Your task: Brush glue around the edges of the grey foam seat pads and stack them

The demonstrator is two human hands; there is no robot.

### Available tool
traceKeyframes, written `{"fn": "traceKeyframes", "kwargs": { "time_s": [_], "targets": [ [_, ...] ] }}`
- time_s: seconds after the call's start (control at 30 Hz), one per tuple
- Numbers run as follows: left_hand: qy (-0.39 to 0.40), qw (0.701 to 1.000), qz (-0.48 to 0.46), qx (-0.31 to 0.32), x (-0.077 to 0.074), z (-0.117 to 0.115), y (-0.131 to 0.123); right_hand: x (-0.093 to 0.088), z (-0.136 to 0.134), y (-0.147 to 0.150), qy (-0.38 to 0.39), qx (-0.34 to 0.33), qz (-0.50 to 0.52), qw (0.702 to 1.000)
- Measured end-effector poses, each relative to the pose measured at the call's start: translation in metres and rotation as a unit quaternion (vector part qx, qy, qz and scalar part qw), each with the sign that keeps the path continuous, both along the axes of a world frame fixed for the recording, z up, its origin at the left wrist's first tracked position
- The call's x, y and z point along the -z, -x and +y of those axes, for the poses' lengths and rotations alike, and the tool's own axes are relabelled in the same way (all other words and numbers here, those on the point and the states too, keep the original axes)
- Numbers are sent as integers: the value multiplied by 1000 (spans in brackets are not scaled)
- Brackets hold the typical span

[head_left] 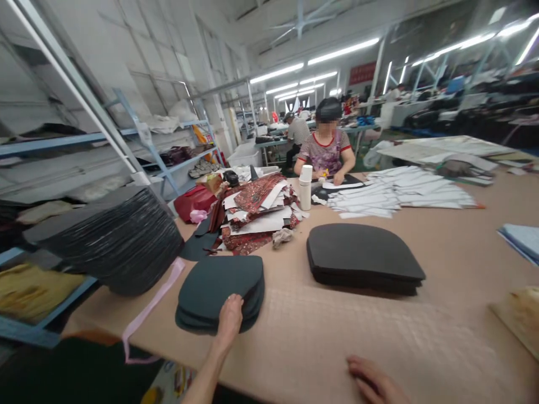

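Observation:
My left hand (231, 315) is at the near edge of a stack of dark green panels (223, 280) with rounded corners. Its fingers are bent over the top panel and look closed on its edge; the thumb is hidden. My right hand (374, 382) is low over the bare near part of the table, fingers loosely stretched to the left, holding nothing. Part of it is cut off by the frame's bottom. Beyond it lies a neat stack of black panels (362, 252) of similar shape.
A tall bundle of dark sheets (113, 241) stands at left beside a pink strip (154, 308). Red patterned and white scraps (256, 210), a white bottle (305, 191) and white strips (391, 191) lie farther back. A co-worker (326, 143) works across the brown table (295, 348).

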State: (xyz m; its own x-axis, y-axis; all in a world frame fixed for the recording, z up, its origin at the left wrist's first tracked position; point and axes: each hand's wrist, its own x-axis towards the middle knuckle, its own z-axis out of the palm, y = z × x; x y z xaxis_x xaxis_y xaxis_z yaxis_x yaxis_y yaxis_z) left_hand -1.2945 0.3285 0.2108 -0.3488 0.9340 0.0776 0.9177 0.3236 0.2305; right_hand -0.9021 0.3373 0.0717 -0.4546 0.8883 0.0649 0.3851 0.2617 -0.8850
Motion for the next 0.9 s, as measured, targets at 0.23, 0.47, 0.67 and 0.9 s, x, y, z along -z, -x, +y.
{"fn": "traceKeyframes", "kwargs": {
  "time_s": [0.23,0.47,0.67,0.9],
  "targets": [
    [-9,996,-81,23,0,10,43,-7,7,2,79,5,-47,996],
    [-71,979,-148,120,-25,28,34,-44,-2,27,150,127,82,977],
    [-40,925,-197,324,-1,54,-113,-65,-2,34,393,199,345,829],
    [36,854,-155,496,53,14,-237,-46,30,-3,262,241,220,908]
  ]
}}
